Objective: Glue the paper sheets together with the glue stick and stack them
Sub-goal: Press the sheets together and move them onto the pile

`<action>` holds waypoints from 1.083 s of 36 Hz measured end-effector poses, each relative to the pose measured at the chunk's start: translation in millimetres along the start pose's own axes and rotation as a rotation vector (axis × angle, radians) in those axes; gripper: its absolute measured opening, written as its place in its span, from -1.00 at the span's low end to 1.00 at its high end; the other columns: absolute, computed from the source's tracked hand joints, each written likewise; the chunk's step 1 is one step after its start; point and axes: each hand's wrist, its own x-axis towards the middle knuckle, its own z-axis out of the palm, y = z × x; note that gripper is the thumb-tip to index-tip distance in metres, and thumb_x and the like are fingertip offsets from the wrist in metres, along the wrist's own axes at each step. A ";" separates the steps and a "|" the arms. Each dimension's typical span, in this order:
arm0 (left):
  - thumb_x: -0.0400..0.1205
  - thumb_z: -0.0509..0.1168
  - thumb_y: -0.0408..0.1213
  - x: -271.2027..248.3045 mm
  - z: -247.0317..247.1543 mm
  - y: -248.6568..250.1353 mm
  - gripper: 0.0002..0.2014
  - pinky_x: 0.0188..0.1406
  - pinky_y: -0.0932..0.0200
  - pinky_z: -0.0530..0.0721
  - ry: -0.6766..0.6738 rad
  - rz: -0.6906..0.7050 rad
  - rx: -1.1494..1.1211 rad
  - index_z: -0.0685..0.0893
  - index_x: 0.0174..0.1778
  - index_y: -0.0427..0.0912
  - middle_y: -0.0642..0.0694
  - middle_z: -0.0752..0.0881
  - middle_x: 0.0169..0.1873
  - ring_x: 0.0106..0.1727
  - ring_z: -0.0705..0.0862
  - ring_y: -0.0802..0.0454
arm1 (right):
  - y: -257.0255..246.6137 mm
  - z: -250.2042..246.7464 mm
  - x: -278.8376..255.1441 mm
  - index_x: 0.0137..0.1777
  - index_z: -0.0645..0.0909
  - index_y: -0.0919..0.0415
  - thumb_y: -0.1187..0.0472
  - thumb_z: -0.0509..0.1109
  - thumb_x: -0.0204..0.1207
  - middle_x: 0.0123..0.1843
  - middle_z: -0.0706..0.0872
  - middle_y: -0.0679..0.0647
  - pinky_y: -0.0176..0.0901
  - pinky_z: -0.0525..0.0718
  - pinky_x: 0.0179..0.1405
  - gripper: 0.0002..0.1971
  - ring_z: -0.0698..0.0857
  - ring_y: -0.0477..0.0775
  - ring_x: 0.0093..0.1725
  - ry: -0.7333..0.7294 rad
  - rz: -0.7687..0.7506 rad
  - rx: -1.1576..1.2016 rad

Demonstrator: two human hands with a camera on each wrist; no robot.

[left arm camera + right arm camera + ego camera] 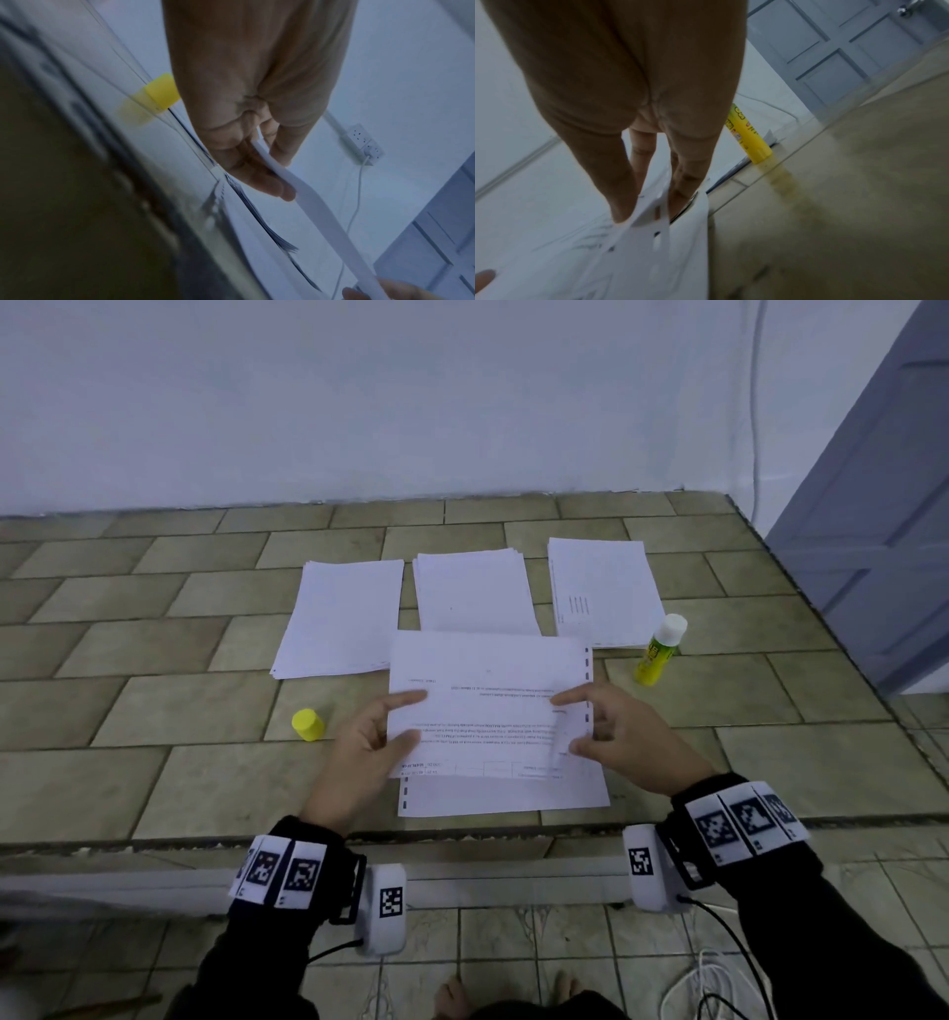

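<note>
Both hands pinch 1 printed sheet by its short edges, left hand and right hand, long axis running left to right, held just above 1 flat sheet. Beyond lie 3 stacks. 1 uncapped glue stick stands nearer the right hand; 1 yellow cap lies nearer the left.

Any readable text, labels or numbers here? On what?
Held sheet: upside-down print, too small to read.
Glue stick: label lettering blurred, unreadable.
Right paper stack: faint print, unreadable.
Wrist bands: square coded markers, no words.
Nothing can be quoted.
</note>
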 end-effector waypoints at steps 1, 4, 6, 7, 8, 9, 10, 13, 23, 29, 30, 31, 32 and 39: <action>0.71 0.24 -0.53 -0.2 -0.3 -1.1 -0.63 0.20 0.13 0.73 -0.007 -0.007 -0.003 0.63 0.35 -0.06 -0.04 0.79 0.20 0.23 0.75 0.05 | 1.0 -0.7 0.0 0.19 0.57 -0.20 0.33 0.51 0.46 0.16 0.69 0.11 0.02 0.73 0.10 -0.56 0.71 0.12 0.06 0.015 0.025 0.007; 0.70 0.26 -0.51 0.1 -0.5 -4.9 -0.64 0.15 0.19 0.73 -0.016 -0.037 0.024 0.64 0.36 -0.09 -0.02 0.80 0.18 0.20 0.76 0.07 | 3.9 -1.2 2.0 0.22 0.63 0.02 0.34 0.51 0.47 -0.07 0.76 0.13 -0.24 0.69 -0.17 -0.63 0.72 0.02 -0.16 0.056 0.078 0.000; 0.69 0.29 -0.47 0.2 1.2 -6.9 -0.69 0.08 0.24 0.74 0.007 -0.050 0.046 0.68 0.31 -0.09 0.05 0.81 0.12 0.13 0.77 0.14 | 5.6 -0.1 3.0 0.21 0.64 0.07 0.34 0.53 0.45 -0.06 0.76 0.08 -0.35 0.64 -0.22 -0.65 0.73 -0.05 -0.17 0.079 0.101 -0.007; 0.69 0.31 -0.44 0.2 1.9 -7.9 -0.72 0.06 0.24 0.74 0.027 -0.049 0.071 0.70 0.26 -0.07 0.09 0.81 0.09 0.08 0.78 0.18 | 6.7 1.0 3.3 0.19 0.64 0.07 0.34 0.54 0.44 -0.04 0.76 0.08 -0.34 0.66 -0.21 -0.65 0.74 -0.04 -0.14 0.091 0.114 -0.012; 0.68 0.33 -0.42 0.5 2.1 -9.0 -0.74 0.04 0.22 0.75 0.047 -0.039 0.105 0.71 0.22 -0.04 0.11 0.81 0.09 0.04 0.77 0.19 | 7.7 2.2 3.4 0.18 0.64 0.06 0.34 0.55 0.43 -0.01 0.76 0.08 -0.32 0.69 -0.18 -0.65 0.74 -0.03 -0.11 0.104 0.128 -0.017; 0.68 0.34 -0.41 0.7 2.3 -9.7 -0.75 0.02 0.22 0.75 0.059 -0.022 0.137 0.71 0.20 -0.01 0.11 0.80 0.09 0.02 0.77 0.20 | 8.0 3.5 3.6 0.17 0.64 0.06 0.35 0.55 0.42 0.01 0.75 0.08 -0.32 0.70 -0.16 -0.65 0.73 -0.04 -0.09 0.115 0.142 -0.026; 0.67 0.35 -0.41 0.5 2.4 -10.1 -0.75 -0.01 0.25 0.74 0.066 -0.002 0.173 0.71 0.19 -0.01 0.13 0.79 0.08 0.00 0.77 0.21 | 7.7 4.7 3.5 0.18 0.64 0.07 0.35 0.56 0.42 0.01 0.73 0.07 -0.35 0.69 -0.16 -0.64 0.72 -0.06 -0.10 0.122 0.152 -0.040; 0.66 0.37 -0.42 1.3 2.8 -12.2 -0.75 -0.18 0.43 0.66 0.068 0.039 0.286 0.70 0.19 -0.05 0.15 0.76 0.02 -0.08 0.73 0.36 | 6.2 7.1 3.8 0.23 0.65 0.16 0.38 0.55 0.41 -0.04 0.64 0.01 -0.52 0.57 -0.23 -0.62 0.61 -0.18 -0.21 0.121 0.148 -0.126; 0.59 0.48 -0.33 0.2 4.2 -22.6 -0.70 0.05 0.00 0.77 0.083 0.014 0.483 0.66 0.13 0.14 0.04 0.80 0.03 0.01 0.76 0.17 | 12.2 17.3 0.0 0.25 0.63 0.15 0.35 0.51 0.46 -0.03 0.61 0.01 -0.47 0.55 -0.18 -0.63 0.62 -0.06 -0.12 0.131 0.149 -0.259; 0.55 0.52 -0.31 -0.5 4.2 -24.2 -0.70 0.04 -0.05 0.77 0.096 0.004 0.461 0.68 0.10 0.13 0.10 0.79 -0.01 -0.02 0.76 0.16 | 14.1 13.9 -3.4 0.22 0.65 0.13 0.37 0.52 0.44 -0.02 0.62 -0.02 -0.45 0.58 -0.14 -0.64 0.61 -0.14 -0.13 0.135 0.170 -0.159; 0.55 0.52 -0.30 -0.9 4.0 -24.0 -0.70 0.03 -0.04 0.77 0.098 0.007 0.465 0.69 0.10 0.13 0.11 0.78 -0.02 -0.03 0.76 0.16 | 14.3 13.4 -3.7 0.22 0.65 0.13 0.37 0.52 0.43 -0.01 0.62 -0.02 -0.47 0.57 -0.16 -0.64 0.61 -0.15 -0.13 0.136 0.172 -0.146; 0.55 0.53 -0.29 -0.9 4.0 -24.2 -0.71 0.02 -0.03 0.77 0.098 0.009 0.466 0.69 0.11 0.12 0.09 0.78 -0.01 -0.03 0.76 0.16 | 14.4 13.0 -3.9 0.21 0.65 0.13 0.38 0.52 0.43 0.00 0.63 -0.02 -0.48 0.57 -0.18 -0.64 0.61 -0.17 -0.13 0.138 0.173 -0.136; 0.55 0.53 -0.29 -0.7 3.9 -24.1 -0.71 0.02 -0.01 0.78 0.098 0.012 0.465 0.69 0.12 0.09 0.06 0.78 0.01 -0.03 0.76 0.17 | 14.7 12.5 -4.2 0.21 0.65 0.13 0.38 0.52 0.43 0.01 0.64 0.00 -0.50 0.57 -0.20 -0.64 0.61 -0.18 -0.13 0.138 0.174 -0.129; 0.57 0.50 -0.32 2.3 0.9 -23.6 -0.75 0.10 -0.05 0.76 0.107 0.033 0.492 0.73 0.10 0.08 0.02 0.73 0.08 0.01 0.75 0.11 | 15.7 11.3 -5.3 0.20 0.64 0.13 0.37 0.54 0.41 0.02 0.62 -0.01 -0.52 0.58 -0.23 -0.63 0.61 -0.17 -0.13 0.135 0.171 -0.118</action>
